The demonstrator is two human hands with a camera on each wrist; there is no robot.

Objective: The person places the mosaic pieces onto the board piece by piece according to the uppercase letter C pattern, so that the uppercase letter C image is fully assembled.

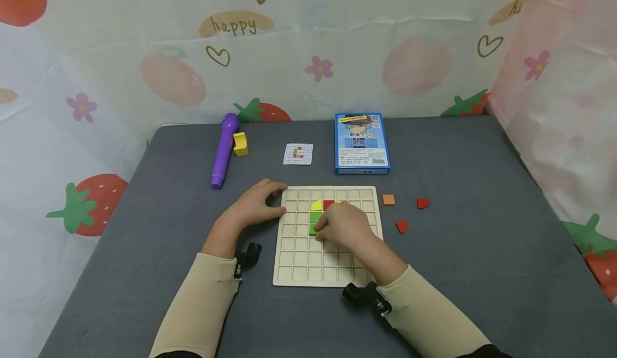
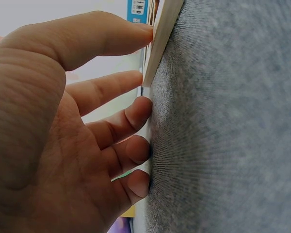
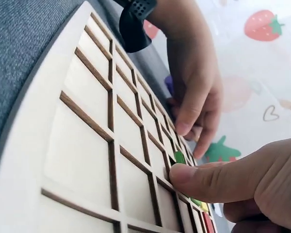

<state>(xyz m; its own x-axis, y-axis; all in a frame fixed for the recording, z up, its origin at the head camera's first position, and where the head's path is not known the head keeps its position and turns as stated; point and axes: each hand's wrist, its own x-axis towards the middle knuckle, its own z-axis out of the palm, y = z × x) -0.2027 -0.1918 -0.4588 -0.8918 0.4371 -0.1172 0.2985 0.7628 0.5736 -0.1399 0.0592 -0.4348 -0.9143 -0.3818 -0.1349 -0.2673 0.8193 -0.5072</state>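
R hand [image 1: 343, 226] pinched a green piece [image 1: 314, 230] into the grid board [image 1: 294, 259] w/ fingers curled, L hand [image 1: 253, 206] w/ fingers spread bracing its edge; a skewed piece could've jammed, or nudged the neighbours.

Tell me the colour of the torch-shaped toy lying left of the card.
Purple; the toy shows best in the head view.
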